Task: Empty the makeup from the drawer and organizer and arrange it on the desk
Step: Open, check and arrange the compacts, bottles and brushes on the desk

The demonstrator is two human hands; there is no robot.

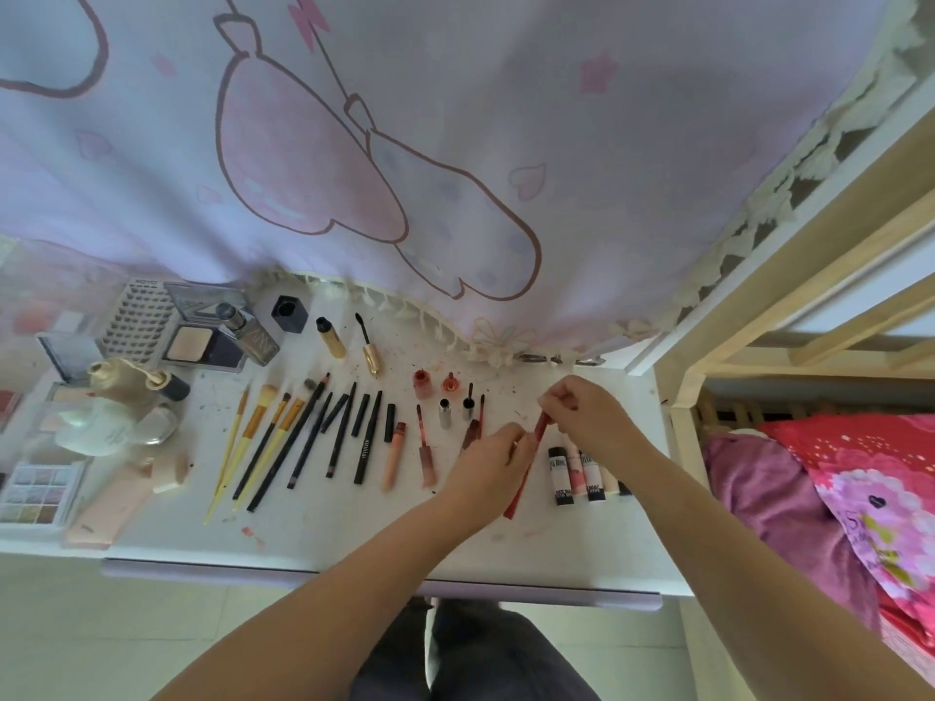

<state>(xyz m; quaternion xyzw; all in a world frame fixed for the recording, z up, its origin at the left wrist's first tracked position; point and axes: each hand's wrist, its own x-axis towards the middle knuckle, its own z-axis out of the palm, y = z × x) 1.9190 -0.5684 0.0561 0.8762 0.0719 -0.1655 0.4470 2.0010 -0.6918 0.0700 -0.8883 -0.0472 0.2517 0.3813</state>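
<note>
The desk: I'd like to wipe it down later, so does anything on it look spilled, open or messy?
Yes. Reddish smears and specks mark the white desk, thickest near two small uncapped orange pots. A gold tube lies open, its wand beside it. Both hands, left hand and right hand, grip a red pencil.

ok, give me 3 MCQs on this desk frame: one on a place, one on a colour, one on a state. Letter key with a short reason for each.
1. Where does the eyeshadow palette lie on the desk?
A. far left, near the front edge
B. far right
C. centre back

2. What colour is the slim tube in both hands?
A. red
B. black
C. gold

3. What is the left hand doing?
A. lying flat on the desk
B. pinching the slim tube
C. gripping a brush

Key: 1 A, it lies at the left front corner. 2 A, its body is red. 3 B, its fingers close on the tube while the right hand holds its upper end.
</note>
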